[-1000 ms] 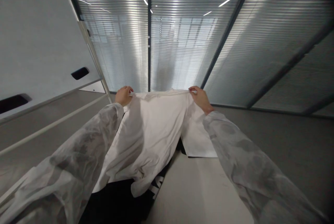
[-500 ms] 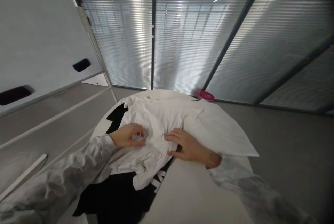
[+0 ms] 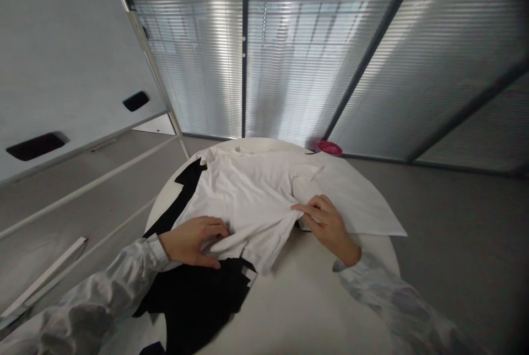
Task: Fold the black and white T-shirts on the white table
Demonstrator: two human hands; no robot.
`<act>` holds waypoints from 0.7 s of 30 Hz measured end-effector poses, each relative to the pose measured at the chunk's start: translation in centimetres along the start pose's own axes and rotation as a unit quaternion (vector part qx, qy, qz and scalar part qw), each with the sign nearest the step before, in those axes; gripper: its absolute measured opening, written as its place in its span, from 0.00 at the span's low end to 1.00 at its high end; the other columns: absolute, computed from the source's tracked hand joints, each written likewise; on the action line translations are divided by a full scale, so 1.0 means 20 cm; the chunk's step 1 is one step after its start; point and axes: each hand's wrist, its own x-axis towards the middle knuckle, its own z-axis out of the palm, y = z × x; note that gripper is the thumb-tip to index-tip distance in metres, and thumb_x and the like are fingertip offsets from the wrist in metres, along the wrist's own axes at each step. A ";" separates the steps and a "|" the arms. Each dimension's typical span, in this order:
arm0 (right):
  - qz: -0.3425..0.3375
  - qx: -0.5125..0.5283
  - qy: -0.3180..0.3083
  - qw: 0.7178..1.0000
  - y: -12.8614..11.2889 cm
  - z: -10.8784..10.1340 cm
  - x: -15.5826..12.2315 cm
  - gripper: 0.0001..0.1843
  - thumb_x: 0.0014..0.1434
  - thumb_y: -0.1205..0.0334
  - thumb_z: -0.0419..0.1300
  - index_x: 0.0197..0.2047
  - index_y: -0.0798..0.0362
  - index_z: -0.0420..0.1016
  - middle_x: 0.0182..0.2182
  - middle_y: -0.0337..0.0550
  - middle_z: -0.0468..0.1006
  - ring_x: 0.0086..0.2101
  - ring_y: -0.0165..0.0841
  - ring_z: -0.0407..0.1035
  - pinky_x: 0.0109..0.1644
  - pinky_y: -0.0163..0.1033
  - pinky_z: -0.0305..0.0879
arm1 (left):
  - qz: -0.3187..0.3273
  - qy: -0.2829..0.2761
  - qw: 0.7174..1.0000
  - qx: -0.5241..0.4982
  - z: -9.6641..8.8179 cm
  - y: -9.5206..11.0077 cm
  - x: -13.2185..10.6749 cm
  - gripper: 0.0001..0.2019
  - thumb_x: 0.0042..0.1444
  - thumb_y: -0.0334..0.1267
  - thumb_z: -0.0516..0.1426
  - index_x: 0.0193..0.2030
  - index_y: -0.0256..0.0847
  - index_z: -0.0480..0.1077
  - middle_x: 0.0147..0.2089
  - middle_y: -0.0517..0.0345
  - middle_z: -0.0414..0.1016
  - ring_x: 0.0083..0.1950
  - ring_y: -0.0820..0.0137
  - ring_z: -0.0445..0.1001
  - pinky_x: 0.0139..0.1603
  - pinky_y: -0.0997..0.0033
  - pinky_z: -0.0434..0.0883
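Observation:
A white shirt (image 3: 248, 195) lies spread on a round white table (image 3: 306, 300), its collar at the far side. My left hand (image 3: 192, 242) pinches the shirt's near hem at the left. At the right side my right hand (image 3: 324, 222) grips the shirt's edge near its sleeve. A black garment (image 3: 194, 294) lies under the white shirt and shows at the near left and along the left edge.
A small pink dish (image 3: 329, 149) sits at the table's far right rim. A white sheet (image 3: 363, 206) lies under the shirt's right side and hangs over the table edge. Glass walls with blinds stand behind, a white board at the left, grey floor around.
A second ago both hands held the shirt up by its shoulders at the far side. The shirt now lies flat, and both hands have come back to its near hem and side.

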 end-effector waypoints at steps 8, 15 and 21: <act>0.323 0.264 0.036 0.908 -0.01 -0.13 -0.19 0.25 0.67 0.35 0.64 0.50 0.46 0.86 0.44 0.47 0.87 0.43 0.47 0.81 0.52 0.51 0.78 | 0.000 -0.002 0.999 0.038 0.04 0.05 -0.06 0.09 0.76 0.41 0.53 0.48 0.46 0.74 0.44 0.51 0.80 0.46 0.61 0.79 0.49 0.63 0.71; 0.403 0.342 0.033 0.848 -0.19 -0.03 -0.25 0.26 0.55 0.42 0.77 0.50 0.45 0.76 0.38 0.43 0.82 0.38 0.43 0.78 0.42 0.45 0.77 | -0.009 -0.004 0.999 -0.046 0.01 0.16 -0.04 0.09 0.76 0.44 0.55 0.49 0.45 0.75 0.44 0.52 0.82 0.45 0.62 0.81 0.49 0.65 0.72; 0.424 0.254 0.128 0.860 -0.10 -0.05 -0.37 0.24 0.56 0.46 0.72 0.52 0.42 0.74 0.45 0.41 0.81 0.38 0.40 0.78 0.35 0.40 0.74 | -0.039 -0.076 0.991 -0.107 0.04 0.19 -0.04 0.12 0.70 0.50 0.62 0.45 0.45 0.80 0.40 0.54 0.83 0.38 0.64 0.82 0.40 0.69 0.72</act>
